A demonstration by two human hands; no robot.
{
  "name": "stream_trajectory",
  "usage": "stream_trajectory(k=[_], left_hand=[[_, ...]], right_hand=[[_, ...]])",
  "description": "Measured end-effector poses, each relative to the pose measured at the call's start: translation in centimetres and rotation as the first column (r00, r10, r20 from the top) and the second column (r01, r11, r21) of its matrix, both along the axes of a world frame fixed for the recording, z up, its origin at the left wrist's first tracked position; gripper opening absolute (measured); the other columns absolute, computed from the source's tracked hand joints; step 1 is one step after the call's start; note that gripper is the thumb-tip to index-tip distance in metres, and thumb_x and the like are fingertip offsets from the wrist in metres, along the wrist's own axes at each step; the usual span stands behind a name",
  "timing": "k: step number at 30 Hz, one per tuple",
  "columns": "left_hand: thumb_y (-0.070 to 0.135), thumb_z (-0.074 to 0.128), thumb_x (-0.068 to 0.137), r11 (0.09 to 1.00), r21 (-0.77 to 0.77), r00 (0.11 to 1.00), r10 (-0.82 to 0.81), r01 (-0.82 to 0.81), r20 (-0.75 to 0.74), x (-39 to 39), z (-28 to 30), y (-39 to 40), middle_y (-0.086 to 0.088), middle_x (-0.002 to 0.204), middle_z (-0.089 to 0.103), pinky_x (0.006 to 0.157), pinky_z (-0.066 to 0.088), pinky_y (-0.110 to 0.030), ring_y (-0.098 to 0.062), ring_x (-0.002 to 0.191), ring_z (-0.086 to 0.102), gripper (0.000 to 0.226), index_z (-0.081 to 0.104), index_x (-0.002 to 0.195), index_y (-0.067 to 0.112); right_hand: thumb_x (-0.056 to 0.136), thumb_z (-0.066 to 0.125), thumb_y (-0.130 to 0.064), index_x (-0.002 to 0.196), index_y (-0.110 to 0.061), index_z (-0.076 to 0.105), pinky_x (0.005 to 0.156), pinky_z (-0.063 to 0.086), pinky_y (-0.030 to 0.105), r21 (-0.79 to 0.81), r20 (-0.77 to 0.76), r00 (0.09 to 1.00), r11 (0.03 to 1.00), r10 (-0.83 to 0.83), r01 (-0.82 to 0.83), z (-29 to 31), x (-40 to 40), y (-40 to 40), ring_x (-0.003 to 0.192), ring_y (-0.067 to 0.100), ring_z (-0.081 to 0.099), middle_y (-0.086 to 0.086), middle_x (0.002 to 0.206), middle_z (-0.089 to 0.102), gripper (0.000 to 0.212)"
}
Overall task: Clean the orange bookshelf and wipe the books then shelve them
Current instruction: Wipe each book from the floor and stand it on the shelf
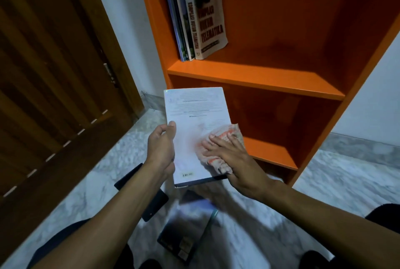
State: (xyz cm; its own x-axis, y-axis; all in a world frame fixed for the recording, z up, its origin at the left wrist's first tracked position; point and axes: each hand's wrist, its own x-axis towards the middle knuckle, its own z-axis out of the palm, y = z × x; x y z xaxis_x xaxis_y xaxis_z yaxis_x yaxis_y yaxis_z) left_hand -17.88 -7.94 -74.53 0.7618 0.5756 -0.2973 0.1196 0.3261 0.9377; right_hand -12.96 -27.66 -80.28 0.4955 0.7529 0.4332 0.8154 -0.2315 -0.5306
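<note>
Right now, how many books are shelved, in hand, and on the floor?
Shelved upright books on the orange bookshelf: about 4
White-covered book in hand: 1
Dark books on the marble floor: at least 3
Total: about 8

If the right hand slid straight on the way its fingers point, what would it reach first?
The right hand, flat on the cloth, points up-left across the white book. It would probably cross bare cover toward the left hand thumb at the far edge.

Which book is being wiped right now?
The white-covered book, held by the left hand while the right hand presses the cloth on it; others are shelved or on the floor.
</note>
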Motion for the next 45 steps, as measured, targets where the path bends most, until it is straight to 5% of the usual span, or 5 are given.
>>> stream_trajectory(k=[6,16,20,26,45], left_hand=[[0.029,0.052,0.103,0.991,0.075,0.994,0.111,-0.11,-0.014,0.2,0.1,1.3,-0.034,0.101,0.063,0.044,0.048,-0.022,-0.011,0.044,0.059,0.025,0.058,0.109,0.006],[0.036,0.052,0.101,0.935,0.353,0.999,-0.022,0.033,-0.034,-1.8,-0.5,1.2,-0.003,0.095,0.075,0.076,0.057,-0.044,-0.027,0.089,0.072,0.018,0.061,0.093,0.022],[0.04,0.051,0.099,0.867,0.446,0.974,-0.212,0.224,-0.077,-2.4,-1.8,-0.7,-0.002,0.086,0.072,0.067,0.05,-0.042,-0.025,0.081,0.066,0.021,0.062,0.086,0.028],[0.034,0.051,0.103,0.84,0.402,0.93,-0.352,0.364,-0.107,-1.3,-2.5,-4.1,0.012,0.07,0.059,0.068,0.04,-0.031,-0.012,0.069,0.053,0.019,0.06,0.091,0.021],[0.029,0.058,0.1,0.989,-0.001,0.985,0.15,-0.151,-0.08,0.8,-2.0,0.2,-0.013,0.102,0.074,0.085,0.059,-0.051,-0.034,0.096,0.071,0.018,0.059,0.098,0.011]], right_hand=[[0.101,0.027,-0.055,0.127,-0.02,0.056,0.118,0.024,0.026,0.054,-0.06,0.996,0.997,0.063,-0.06,-1.2,-2.6,-0.5,0.126,0.007,0.05,0.001,0.129,0.065,0.051],[0.099,0.055,-0.01,0.103,-0.014,0.062,0.046,0.042,0.014,0.363,-0.648,0.723,0.737,-0.241,0.571,4.4,0.5,1.2,0.046,-0.004,0.053,-0.007,0.07,0.061,0.009],[0.099,0.051,-0.009,0.115,-0.009,0.06,0.071,0.052,0.032,0.523,-0.509,0.767,0.567,-0.391,0.637,6.7,2.8,0.7,0.079,0.008,0.066,-0.013,0.088,0.066,0.019],[0.087,0.045,-0.006,0.141,-0.027,0.05,0.122,0.002,0.051,0.168,0.063,0.902,0.896,-0.427,0.412,4.7,3.1,2.4,0.148,0.016,0.026,0.0,0.154,0.043,0.058],[0.08,0.061,0.004,0.128,-0.018,0.058,0.121,0.012,0.052,0.137,-0.054,0.985,0.979,0.161,-0.153,-5.7,-4.6,3.0,0.146,0.014,0.032,-0.005,0.148,0.047,0.053]])
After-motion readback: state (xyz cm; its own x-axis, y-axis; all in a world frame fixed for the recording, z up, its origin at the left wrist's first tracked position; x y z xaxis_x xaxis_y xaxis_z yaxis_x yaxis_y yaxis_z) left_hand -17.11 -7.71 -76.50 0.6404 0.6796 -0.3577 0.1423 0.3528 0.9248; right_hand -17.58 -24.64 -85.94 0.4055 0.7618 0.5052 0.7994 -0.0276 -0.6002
